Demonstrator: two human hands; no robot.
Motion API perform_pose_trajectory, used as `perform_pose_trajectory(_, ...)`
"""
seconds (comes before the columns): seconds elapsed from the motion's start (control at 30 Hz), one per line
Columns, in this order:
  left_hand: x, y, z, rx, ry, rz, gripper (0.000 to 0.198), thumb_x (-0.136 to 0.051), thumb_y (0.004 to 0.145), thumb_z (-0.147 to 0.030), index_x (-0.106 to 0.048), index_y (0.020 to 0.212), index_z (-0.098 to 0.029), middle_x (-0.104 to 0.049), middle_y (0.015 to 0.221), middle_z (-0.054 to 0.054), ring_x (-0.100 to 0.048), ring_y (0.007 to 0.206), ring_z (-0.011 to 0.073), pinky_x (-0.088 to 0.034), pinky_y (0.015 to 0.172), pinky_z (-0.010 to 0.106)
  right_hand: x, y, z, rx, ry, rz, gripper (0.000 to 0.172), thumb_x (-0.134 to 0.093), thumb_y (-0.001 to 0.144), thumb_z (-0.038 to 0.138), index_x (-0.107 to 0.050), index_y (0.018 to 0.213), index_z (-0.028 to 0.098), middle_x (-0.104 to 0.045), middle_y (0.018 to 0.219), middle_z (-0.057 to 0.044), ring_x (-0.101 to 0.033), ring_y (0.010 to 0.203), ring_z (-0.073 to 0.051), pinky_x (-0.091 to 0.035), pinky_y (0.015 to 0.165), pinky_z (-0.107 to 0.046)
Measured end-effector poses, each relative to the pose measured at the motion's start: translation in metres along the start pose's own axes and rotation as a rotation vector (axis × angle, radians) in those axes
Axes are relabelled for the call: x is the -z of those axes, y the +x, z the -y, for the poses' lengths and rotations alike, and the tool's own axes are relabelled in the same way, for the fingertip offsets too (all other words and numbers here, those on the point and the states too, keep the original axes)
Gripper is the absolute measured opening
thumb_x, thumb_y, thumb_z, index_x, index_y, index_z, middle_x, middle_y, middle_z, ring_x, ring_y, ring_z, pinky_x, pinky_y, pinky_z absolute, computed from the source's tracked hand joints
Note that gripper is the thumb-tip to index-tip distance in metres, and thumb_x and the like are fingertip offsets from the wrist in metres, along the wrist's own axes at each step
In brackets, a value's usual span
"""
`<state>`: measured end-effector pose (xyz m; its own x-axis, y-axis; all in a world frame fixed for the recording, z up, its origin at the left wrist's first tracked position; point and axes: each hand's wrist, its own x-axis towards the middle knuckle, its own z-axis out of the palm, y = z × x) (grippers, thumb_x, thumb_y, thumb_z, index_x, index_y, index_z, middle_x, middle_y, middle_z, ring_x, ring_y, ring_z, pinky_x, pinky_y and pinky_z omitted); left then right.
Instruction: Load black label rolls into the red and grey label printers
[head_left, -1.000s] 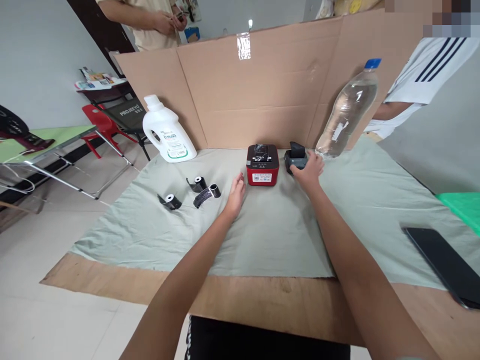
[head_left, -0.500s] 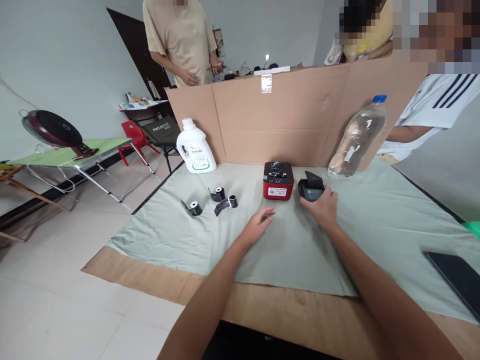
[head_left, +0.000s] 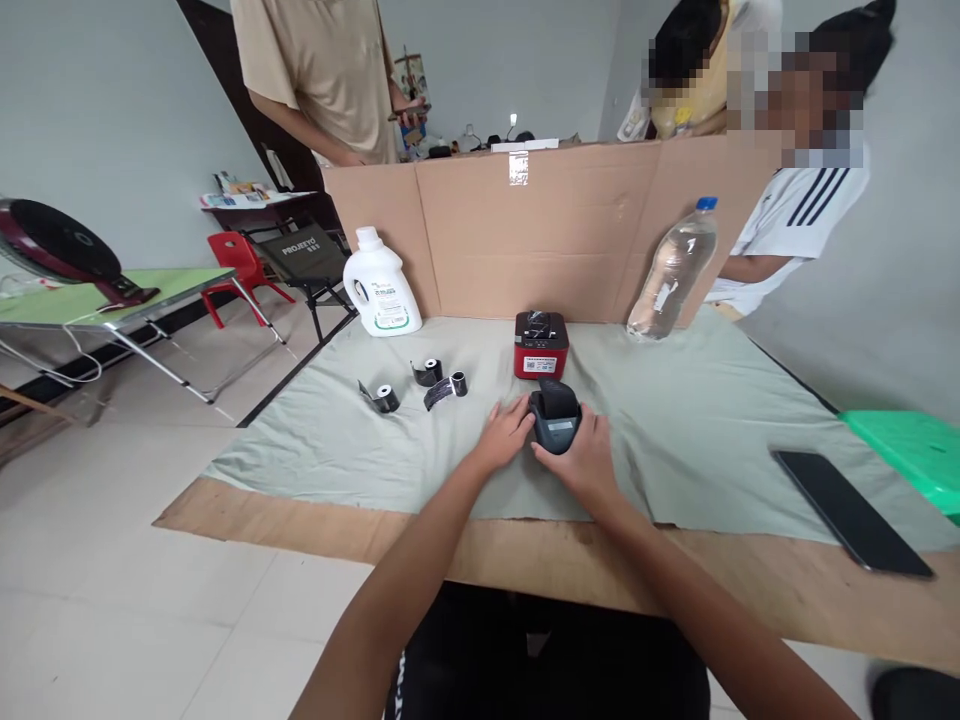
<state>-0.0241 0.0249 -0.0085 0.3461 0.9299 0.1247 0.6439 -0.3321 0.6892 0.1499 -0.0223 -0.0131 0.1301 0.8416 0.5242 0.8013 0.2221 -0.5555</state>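
Observation:
A dark grey portable receipt printer [head_left: 559, 432], with a strip of black paper sticking up from its top, is between my hands, close in front of me. My right hand [head_left: 589, 460] grips its right side and near edge, thumb across the front. Against its left side rest the fingers of my left hand [head_left: 506, 435]. Just behind it stands a red and black box-shaped printer [head_left: 541, 350] with a white label on its front. To the left lie three small rolls of black paper [head_left: 386, 399], partly unwound.
A white detergent jug [head_left: 386, 300] and a clear bottle with a blue cap [head_left: 675, 270] stand before a cardboard screen [head_left: 525, 240]. A black tablet-like slab [head_left: 847, 510] lies at the right edge. Behind the screen are several people. A green stool [head_left: 900, 455] stands at right.
My right hand has brought the grey printer left and nearer, in front of the red one. My left hand has come to its left side. The camera view has shifted.

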Motion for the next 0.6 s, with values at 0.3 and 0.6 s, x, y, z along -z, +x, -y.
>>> perform_pose_trajectory(0.3,0.006,0.001,-0.006,-0.018,0.166,0.144,0.062,-0.02,0.109,-0.04,-0.027,0.167,-0.02,-0.033,0.173,0.012,-0.017,0.167,0.0251,0.001,0.132,0.066,-0.004,-0.01,-0.012,0.025,0.009,0.042,0.102,-0.083,0.07,0.062,-0.041,0.145,0.006,-0.048,0.14,-0.029,-0.046,0.133,-0.046,-0.043,0.11,-0.065)
perform_pose_trajectory(0.6,0.006,0.003,-0.003,-0.04,0.218,0.189,0.062,-0.024,0.108,-0.032,-0.023,0.168,-0.022,-0.03,0.175,0.01,-0.015,0.167,0.026,0.0,0.132,0.069,-0.007,-0.016,-0.015,0.035,0.019,0.061,0.105,-0.085,0.07,0.048,-0.033,0.152,0.01,-0.048,0.143,-0.028,-0.045,0.137,-0.048,-0.041,0.112,-0.069)
